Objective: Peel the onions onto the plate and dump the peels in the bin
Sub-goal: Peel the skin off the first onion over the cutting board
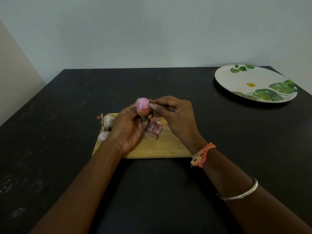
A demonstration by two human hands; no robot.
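Onion (143,106), smooth, pink and half bare, sits in the left hand (130,130), fingers curled round it above the wooden board (165,147). Right hand (175,115) fingers pinch its skin. Papery peels (154,127) and 2 unpeeled onions (107,122) lie on the board; the round leaf-printed plate (236,81) stands well apart on the black bench (67,115).

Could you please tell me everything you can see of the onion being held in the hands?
The onion is small and rounded, mostly peeled: glossy pink-purple above, with an orange-brown patch of skin left on its lower part. It is held up over the wooden cutting board, not touching it. The left hand grips it from below; the right hand pinches at its right side with thumb and fingertips.
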